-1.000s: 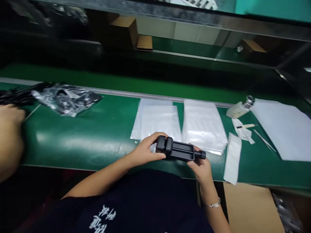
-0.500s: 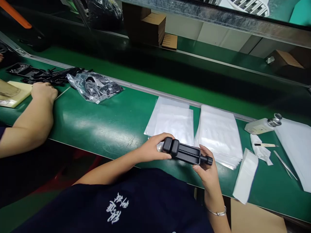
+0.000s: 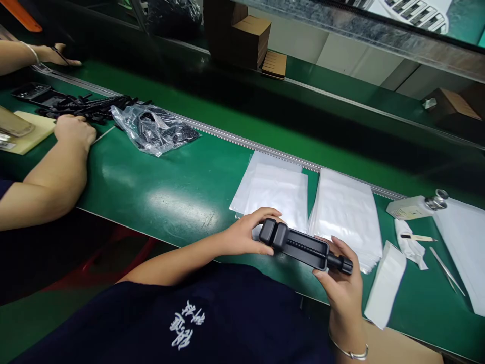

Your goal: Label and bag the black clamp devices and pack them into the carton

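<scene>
Both hands hold a black clamp-like holder (image 3: 303,246) above the front of the bench. It has two padded blocks at its left end, a threaded rod along its open frame and a ribbed knob at its right end. Around the block end my left hand (image 3: 248,233) is closed, thumb and fingers on opposite sides. My right hand (image 3: 343,283) grips the frame's right end beside the knob, some fingers hidden behind it. Just beyond the hands lie a few clear plastic bags (image 3: 278,189) and a thicker stack of them (image 3: 348,217).
To the right are a pump bottle (image 3: 411,206), a crumpled tissue (image 3: 411,247), a folded white cloth (image 3: 386,285) and tweezers (image 3: 447,270). A bagged black part (image 3: 153,129) lies left. A co-worker's arm (image 3: 56,172) rests there; another person's hand (image 3: 56,54) reaches in behind.
The holder has moved slightly right and toward me, its knob end tilting lower, with my right hand following. Another person's hand has come in at the upper left. The view has shifted a little.
</scene>
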### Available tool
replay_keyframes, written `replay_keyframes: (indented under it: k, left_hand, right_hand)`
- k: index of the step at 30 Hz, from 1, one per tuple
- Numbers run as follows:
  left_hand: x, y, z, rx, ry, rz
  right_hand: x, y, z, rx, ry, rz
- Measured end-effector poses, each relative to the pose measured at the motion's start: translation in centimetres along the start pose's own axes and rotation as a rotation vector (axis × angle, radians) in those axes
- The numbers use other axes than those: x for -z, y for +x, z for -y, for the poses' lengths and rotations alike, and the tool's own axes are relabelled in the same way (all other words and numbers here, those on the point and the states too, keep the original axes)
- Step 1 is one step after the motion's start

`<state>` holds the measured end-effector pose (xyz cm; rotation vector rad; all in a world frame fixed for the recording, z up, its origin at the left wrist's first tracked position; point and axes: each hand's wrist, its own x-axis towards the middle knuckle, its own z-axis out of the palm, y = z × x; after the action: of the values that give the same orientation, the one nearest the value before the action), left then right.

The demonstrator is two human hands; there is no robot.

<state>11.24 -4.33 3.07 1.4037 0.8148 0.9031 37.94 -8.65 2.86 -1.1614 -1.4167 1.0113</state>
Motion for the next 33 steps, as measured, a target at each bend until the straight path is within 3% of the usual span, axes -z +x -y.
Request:
replay_keyframes:
  k: [7, 13, 18, 28, 33]
  left_hand:
    - [1.1, -0.3, 1.3, -0.094, -0.089, -0.002]
    - [1.3, -0.8, 0.0, -0.047, 0.073, -0.065]
    - [0.7, -0.6, -1.4, -0.078, 0.218, -0.032]
    - [1.2, -0.8, -0.7, -0.113, 0.202, -0.030]
    - [1.4, -1.4, -1.3, -0.112, 0.337, -0.094]
  right_hand:
    - [-0.8, 0.1, 2.0, 0.068, -0.144, 0.003]
    - [-1.2, 1.0, 0.1, -0.015, 0.013, 0.042]
    - [-0.6, 0.8, -1.5, -0.043, 0.134, 0.034]
    - [-0.8, 0.3, -0.2, -0.017, 0.092, 0.035]
    - [-1.3, 0.9, -0.5, -0.117, 0.097, 0.095]
